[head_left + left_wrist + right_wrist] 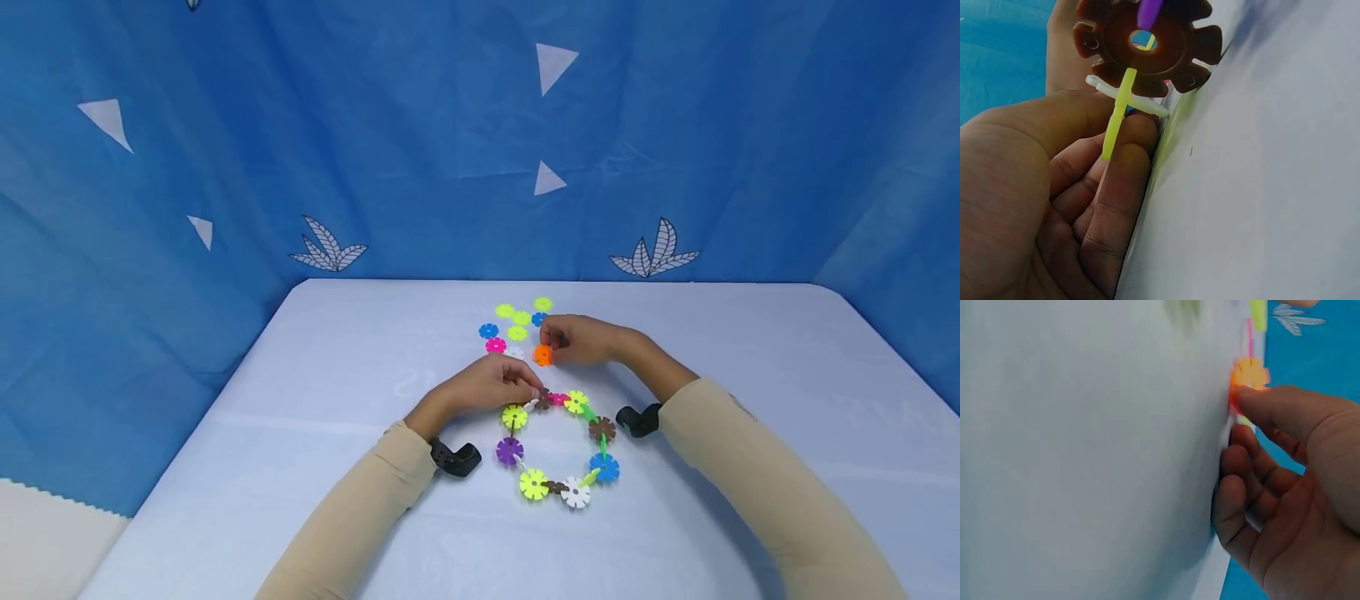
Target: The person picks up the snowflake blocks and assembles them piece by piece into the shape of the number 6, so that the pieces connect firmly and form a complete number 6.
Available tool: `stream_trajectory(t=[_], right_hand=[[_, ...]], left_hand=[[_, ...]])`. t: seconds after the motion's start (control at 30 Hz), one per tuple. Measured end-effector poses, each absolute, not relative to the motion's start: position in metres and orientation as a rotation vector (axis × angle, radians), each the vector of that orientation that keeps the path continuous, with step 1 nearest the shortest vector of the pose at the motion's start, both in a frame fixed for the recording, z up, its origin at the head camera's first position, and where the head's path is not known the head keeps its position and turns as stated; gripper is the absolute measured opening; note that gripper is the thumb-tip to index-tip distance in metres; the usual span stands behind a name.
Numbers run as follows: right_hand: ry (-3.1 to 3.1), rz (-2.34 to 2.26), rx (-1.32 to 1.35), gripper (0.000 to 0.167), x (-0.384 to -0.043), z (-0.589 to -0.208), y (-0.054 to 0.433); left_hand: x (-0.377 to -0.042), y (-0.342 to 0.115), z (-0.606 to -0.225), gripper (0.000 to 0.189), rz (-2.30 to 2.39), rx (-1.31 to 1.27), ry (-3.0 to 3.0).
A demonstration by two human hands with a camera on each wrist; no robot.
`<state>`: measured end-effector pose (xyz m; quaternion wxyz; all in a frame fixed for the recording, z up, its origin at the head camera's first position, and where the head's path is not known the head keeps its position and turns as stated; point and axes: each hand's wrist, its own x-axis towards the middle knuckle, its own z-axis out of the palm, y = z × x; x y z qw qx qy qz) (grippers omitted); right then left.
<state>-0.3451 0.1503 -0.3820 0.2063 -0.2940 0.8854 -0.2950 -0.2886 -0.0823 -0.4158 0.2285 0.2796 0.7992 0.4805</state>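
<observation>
Notched plastic flower discs are joined into a ring on the table, among them a purple disc [510, 451], a blue disc [604, 467] and a white disc [576, 493]. My left hand [483, 385] pinches the ring at its far left part, by a small brown disc [545, 400]. In the left wrist view, another brown disc [1107, 37] of the ring stands close to the camera and hides part of the fingers. Beyond the ring, my right hand [588, 340] pinches a loose orange disc [542, 356] between thumb and finger, low over the table.
Several loose discs lie past the hands: yellow-green ones [517, 333], a blue one [488, 331], a pink one [496, 345] and a white one partly hidden by the left hand. A white cloth covers the table [337, 350]; a blue curtain [450, 150] hangs behind it.
</observation>
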Motion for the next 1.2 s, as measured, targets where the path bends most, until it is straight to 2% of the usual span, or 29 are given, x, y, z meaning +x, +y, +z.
stream_trajectory(t=[0.17, 0.4, 1.2], right_hand=[[2.314, -1.048, -0.808, 0.008, -0.330, -0.385, 0.166], [2.300, -1.068, -0.918, 0.011, -0.307, -0.386, 0.175], [2.436, -1.003, -1.103, 0.015, -0.290, -0.383, 0.160]], left_hand=[[-0.288, -0.082, -0.417, 0.014, 1.331, 0.772, 2.214], [-0.289, -0.082, -0.417, 0.014, 1.354, 0.753, 2.214], [-0.289, -0.083, -0.421, 0.015, 1.359, 0.800, 2.205]])
